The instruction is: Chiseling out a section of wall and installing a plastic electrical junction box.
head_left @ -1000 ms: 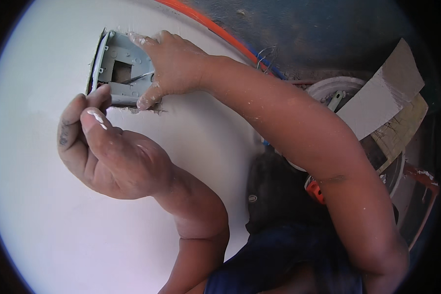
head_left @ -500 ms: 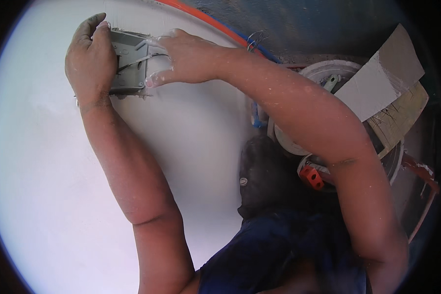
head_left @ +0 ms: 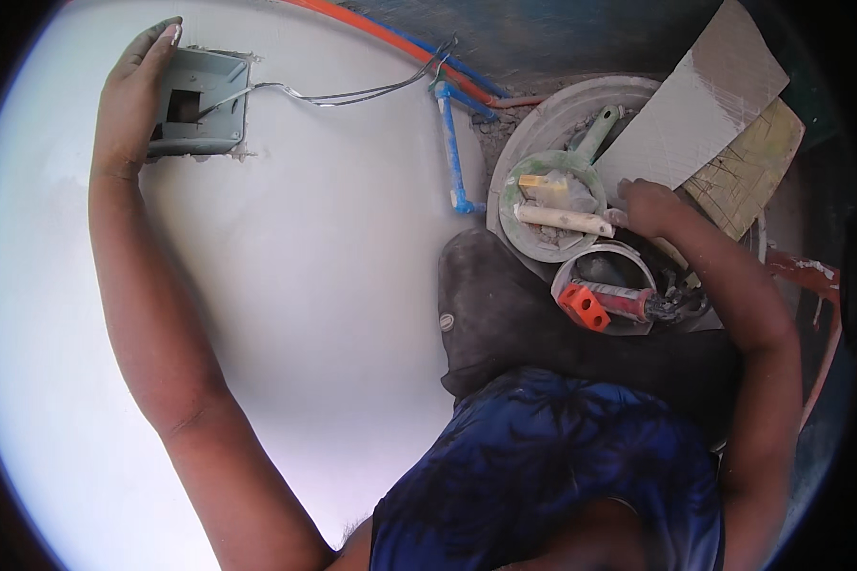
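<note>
Your left hand (head_left: 131, 105) is at the upper left of the frame, laid along the left side of a grey electrical box (head_left: 221, 130) set in a rough-edged cutout in the white wall (head_left: 305, 238). Its fingers are stretched upward and drawn close together, covering part of the box's left edge; you may be gripping that edge, but I cannot tell from this view. A dark, roughly square opening (head_left: 183, 107) shows in the back of the box, and a thin two-strand cable (head_left: 343, 98) runs from inside it to the right, reaching the blue pipe (head_left: 452, 147) at the upper middle.

Your right hand (head_left: 652, 207) is at right of centre, over the tub (head_left: 519, 119), with its fingers partly curled. It is just beside the end of a cream cylinder (head_left: 562, 220), but I cannot tell whether it has hold of anything. The cylinder lies across a green pan (head_left: 528, 246), with a yellow block (head_left: 540, 183) next to it. Below the pan, a white pail (head_left: 559, 276) has a red-and-grey tube (head_left: 614, 298) and an orange piece with holes (head_left: 584, 306) at its front. A pale cardboard sheet (head_left: 686, 105) slants across the upper right.
</note>
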`<state>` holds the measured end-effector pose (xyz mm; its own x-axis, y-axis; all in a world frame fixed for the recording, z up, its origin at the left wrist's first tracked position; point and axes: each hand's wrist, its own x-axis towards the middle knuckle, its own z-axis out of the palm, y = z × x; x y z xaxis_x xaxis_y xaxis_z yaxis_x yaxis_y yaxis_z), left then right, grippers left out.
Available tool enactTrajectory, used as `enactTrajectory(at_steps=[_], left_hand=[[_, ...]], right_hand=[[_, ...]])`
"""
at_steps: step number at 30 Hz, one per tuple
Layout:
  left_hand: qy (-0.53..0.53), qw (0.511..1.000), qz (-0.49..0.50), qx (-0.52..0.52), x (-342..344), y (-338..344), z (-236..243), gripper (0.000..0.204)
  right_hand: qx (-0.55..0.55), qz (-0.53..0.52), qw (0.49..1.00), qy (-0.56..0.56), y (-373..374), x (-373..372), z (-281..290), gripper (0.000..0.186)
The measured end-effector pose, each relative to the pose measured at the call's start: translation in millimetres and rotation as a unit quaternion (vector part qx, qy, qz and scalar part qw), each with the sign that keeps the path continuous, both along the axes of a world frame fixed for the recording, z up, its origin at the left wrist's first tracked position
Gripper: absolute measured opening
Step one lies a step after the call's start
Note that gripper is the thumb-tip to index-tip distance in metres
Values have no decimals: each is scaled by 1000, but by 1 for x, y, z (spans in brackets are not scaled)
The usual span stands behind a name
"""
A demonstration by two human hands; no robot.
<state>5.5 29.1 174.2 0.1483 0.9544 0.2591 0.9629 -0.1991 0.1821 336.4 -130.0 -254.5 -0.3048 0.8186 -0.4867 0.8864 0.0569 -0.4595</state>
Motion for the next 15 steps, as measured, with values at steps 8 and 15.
enactTrajectory(at_steps=[8,15], left_hand=[[7,998,-52,-19,-15,0,8,50],[66,992,-93,46,-43,10,28,56]], right_hand=[[-325,30,938,116,-8,-3,-20,69],[-296,-30,926,233,22,11,-30,33]])
